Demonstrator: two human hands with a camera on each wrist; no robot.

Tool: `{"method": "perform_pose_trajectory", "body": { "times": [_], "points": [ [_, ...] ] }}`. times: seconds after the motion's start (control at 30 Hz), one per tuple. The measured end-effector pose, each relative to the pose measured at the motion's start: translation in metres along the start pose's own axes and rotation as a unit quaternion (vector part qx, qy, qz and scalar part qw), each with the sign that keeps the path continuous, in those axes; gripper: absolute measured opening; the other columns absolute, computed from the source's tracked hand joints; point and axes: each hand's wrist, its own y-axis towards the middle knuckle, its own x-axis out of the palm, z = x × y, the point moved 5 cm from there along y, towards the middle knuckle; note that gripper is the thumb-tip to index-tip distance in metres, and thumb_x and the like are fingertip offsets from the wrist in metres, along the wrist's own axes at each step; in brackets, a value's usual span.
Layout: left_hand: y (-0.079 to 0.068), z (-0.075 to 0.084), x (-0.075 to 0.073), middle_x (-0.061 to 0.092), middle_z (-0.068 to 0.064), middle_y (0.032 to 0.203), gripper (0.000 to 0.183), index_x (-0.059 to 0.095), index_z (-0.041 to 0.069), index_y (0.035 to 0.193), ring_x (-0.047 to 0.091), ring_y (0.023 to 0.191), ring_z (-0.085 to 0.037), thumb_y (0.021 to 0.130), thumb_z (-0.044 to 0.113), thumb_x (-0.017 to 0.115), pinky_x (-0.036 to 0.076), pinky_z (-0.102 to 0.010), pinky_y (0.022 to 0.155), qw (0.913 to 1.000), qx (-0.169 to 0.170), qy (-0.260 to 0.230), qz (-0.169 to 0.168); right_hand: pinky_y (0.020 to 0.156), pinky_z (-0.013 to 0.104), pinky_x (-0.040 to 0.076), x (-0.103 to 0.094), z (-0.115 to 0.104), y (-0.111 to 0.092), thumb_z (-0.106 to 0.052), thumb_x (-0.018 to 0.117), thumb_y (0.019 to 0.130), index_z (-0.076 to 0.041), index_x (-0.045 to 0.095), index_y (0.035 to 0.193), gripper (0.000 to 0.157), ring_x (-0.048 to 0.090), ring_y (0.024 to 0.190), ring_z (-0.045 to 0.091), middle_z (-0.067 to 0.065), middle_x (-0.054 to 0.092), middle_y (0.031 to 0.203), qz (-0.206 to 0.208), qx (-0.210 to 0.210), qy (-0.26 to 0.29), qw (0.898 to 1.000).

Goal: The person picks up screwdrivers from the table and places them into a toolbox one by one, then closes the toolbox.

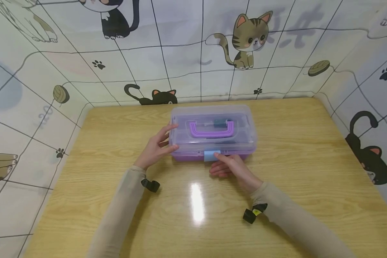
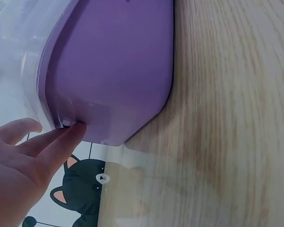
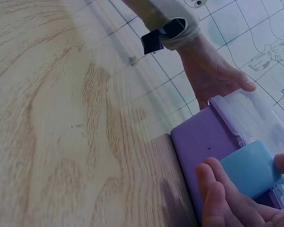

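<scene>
A plastic storage box (image 1: 187, 156) with a purple base, a clear lid and a purple carrying handle (image 1: 211, 134) sits on the table, its lid down. My left hand (image 1: 154, 148) touches the box's left end with fingers spread; in the left wrist view, fingertips (image 2: 78, 128) press at the lid's rim. On the front is a light blue latch (image 1: 210, 156), where the thumb of my right hand (image 1: 235, 168) rests. The other fingers (image 3: 215, 189) of that hand extend straight below the latch, in front of the purple base. Blurred dark items show through the lid.
The box stands toward the back of a wood-grain table (image 1: 287, 143). Cat-printed sheeting (image 1: 184, 61) rises behind the table and along both sides. A small black device (image 1: 151, 185) is strapped to each wrist.
</scene>
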Motion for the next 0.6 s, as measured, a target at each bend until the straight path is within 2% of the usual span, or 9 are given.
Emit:
{"method": "perform_pose_trajectory", "body": {
  "times": [0.23,0.37,0.6],
  "points": [
    [0.0,0.0,0.002,0.023,-0.005,0.157,0.063,0.044,0.022,0.145,0.04,0.132,-0.035,0.089,0.009,0.07,0.039,-0.045,0.102,0.9999,0.007,0.012,-0.005,0.079,0.04,0.056,0.008,0.001,0.002,-0.038,0.053,0.098,0.018,0.06,0.11,0.058,0.07,0.085,0.027,0.022,0.07,0.092,-0.011,-0.014,0.041,0.999],
    [0.003,-0.001,0.003,0.021,-0.006,0.157,0.063,0.043,0.02,0.145,0.039,0.133,-0.034,0.089,0.005,0.069,0.04,-0.046,0.102,0.9999,0.004,0.013,-0.002,0.079,0.039,0.055,0.011,0.0,0.005,-0.039,0.053,0.098,0.018,0.057,0.115,0.06,0.07,0.086,0.026,0.022,0.07,0.096,-0.012,-0.01,0.061,0.998],
    [0.001,0.023,0.002,0.022,-0.017,0.156,0.062,0.04,0.005,0.144,0.037,0.132,-0.042,0.089,-0.001,0.068,0.038,-0.051,0.102,0.9999,0.004,0.012,-0.007,0.081,0.039,0.055,0.011,-0.001,0.008,-0.041,0.054,0.097,0.017,0.058,0.116,0.061,0.07,0.089,0.027,0.022,0.07,0.099,-0.018,-0.005,0.051,0.999]
  ]
}}
